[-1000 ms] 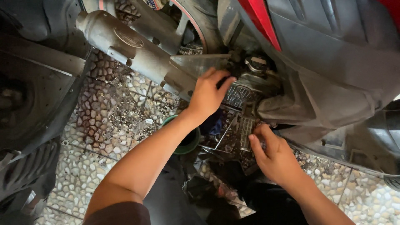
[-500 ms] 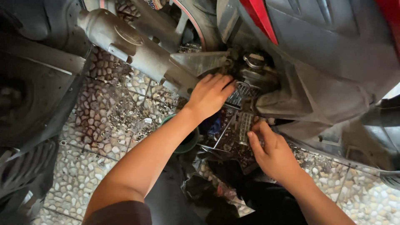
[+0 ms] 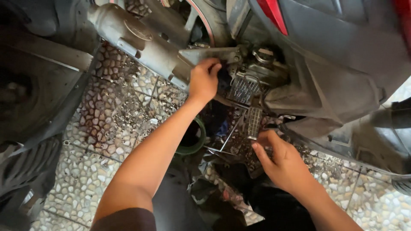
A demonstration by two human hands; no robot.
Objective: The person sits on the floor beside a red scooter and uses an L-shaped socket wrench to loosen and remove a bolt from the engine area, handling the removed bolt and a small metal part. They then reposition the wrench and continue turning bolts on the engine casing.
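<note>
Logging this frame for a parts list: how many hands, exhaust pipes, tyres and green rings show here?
Hands: 2, left hand and right hand
Exhaust pipe: 1
Tyre: 1
Green ring: 1
Total: 5

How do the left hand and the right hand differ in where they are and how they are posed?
The left hand reaches high, curled against the dirty engine beside the grey exhaust pipe; the right hand sits lower, near the footpeg. The left hand's fingers are bent, while the right hand's are more spread. Both are bare.
</note>
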